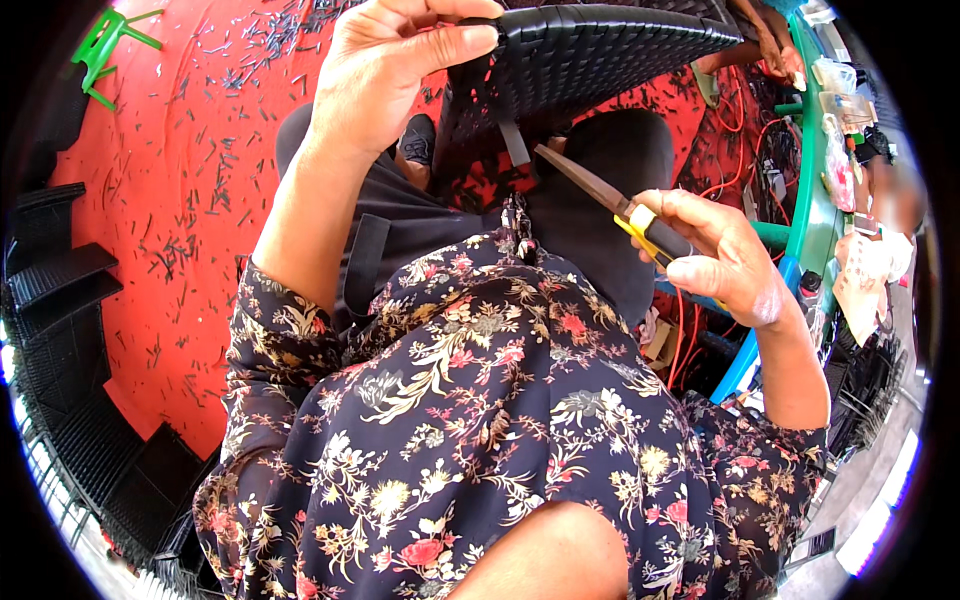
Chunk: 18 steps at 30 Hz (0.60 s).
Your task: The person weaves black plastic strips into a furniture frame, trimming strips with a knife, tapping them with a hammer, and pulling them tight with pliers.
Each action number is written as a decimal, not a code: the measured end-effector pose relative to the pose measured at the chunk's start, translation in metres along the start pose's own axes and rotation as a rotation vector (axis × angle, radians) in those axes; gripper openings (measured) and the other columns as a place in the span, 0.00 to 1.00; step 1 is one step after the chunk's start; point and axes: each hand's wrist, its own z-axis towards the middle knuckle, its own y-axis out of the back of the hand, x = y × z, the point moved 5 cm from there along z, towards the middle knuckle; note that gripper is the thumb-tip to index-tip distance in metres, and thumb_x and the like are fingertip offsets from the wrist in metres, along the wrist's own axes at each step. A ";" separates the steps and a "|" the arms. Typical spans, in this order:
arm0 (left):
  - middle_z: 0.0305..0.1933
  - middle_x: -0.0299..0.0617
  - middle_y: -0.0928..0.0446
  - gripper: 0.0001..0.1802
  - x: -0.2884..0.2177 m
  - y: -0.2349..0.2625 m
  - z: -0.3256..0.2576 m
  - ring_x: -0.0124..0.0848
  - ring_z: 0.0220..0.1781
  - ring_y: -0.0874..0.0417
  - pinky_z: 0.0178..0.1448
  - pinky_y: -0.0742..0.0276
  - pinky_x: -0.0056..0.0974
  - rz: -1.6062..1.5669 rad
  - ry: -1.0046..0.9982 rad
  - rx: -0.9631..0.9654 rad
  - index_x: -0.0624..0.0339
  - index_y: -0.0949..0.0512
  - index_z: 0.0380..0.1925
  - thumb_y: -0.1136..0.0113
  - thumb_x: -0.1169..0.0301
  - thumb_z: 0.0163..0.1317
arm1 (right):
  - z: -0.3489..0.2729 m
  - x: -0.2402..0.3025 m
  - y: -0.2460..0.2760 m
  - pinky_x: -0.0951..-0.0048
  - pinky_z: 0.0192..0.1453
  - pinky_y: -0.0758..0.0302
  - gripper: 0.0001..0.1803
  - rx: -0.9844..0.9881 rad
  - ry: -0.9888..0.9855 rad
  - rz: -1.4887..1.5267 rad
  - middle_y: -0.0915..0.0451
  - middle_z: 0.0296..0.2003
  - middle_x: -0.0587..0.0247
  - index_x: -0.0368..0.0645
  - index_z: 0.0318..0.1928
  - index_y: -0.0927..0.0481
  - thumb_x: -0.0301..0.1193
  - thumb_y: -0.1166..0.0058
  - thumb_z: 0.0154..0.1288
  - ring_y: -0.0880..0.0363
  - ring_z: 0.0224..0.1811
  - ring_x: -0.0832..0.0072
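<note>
My left hand (pixel 375 75) grips the upper left corner of a black woven panel (pixel 600 55), thumb pressed on its edge and fingers behind it. The panel leans above my lap, its plaited strips showing. From its lower left a loose flat strip (pixel 514 143) hangs down. In my right hand (pixel 722 245) is a pair of scissors (pixel 592 182) with yellow and black handles. Their blades look closed and point up and left toward the strip's end, apart from it. Part of the handles is hidden by my fingers.
Black strip offcuts (pixel 180 255) litter the red floor covering (pixel 120 180). A green stool (pixel 100 55) stands far left, with black woven pieces (pixel 65 280) along the left. On the right is a green-edged table (pixel 812 170) bearing bags. Another person's hand (pixel 775 50) shows at upper right, near an orange cable (pixel 735 115).
</note>
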 end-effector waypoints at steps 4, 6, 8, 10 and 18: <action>0.38 0.46 0.18 0.09 0.004 0.002 0.000 0.30 0.38 0.17 0.47 0.21 0.32 -0.063 0.015 -0.017 0.67 0.20 0.38 0.39 0.83 0.56 | 0.003 -0.005 -0.005 0.78 0.54 0.32 0.36 0.017 0.000 0.031 0.28 0.48 0.66 0.30 0.59 0.33 0.39 0.36 0.56 0.32 0.48 0.82; 0.38 0.47 0.18 0.09 0.006 0.004 -0.002 0.31 0.39 0.17 0.47 0.21 0.33 -0.072 0.015 -0.043 0.67 0.21 0.38 0.39 0.83 0.56 | 0.004 -0.007 -0.005 0.77 0.55 0.32 0.36 0.029 0.010 0.037 0.28 0.48 0.65 0.30 0.59 0.33 0.39 0.36 0.56 0.31 0.49 0.81; 0.38 0.48 0.18 0.09 0.007 0.001 -0.001 0.32 0.39 0.16 0.47 0.20 0.34 -0.151 0.045 -0.046 0.67 0.21 0.38 0.39 0.83 0.56 | 0.004 -0.009 -0.005 0.76 0.56 0.32 0.36 0.030 0.012 0.032 0.27 0.49 0.64 0.30 0.59 0.33 0.40 0.36 0.56 0.31 0.50 0.80; 0.38 0.48 0.18 0.09 0.004 -0.004 -0.001 0.33 0.39 0.16 0.47 0.20 0.35 -0.195 0.069 -0.055 0.67 0.21 0.38 0.39 0.83 0.56 | 0.005 -0.010 -0.004 0.75 0.57 0.32 0.37 -0.009 0.057 0.022 0.27 0.49 0.64 0.29 0.59 0.33 0.40 0.36 0.56 0.30 0.51 0.79; 0.38 0.49 0.18 0.09 0.010 -0.001 -0.005 0.35 0.39 0.16 0.48 0.20 0.36 -0.246 0.040 -0.028 0.68 0.21 0.38 0.40 0.83 0.56 | 0.001 0.038 -0.002 0.69 0.55 0.29 0.30 -0.346 0.494 -0.887 0.24 0.44 0.51 0.34 0.52 0.27 0.25 0.40 0.42 0.24 0.50 0.61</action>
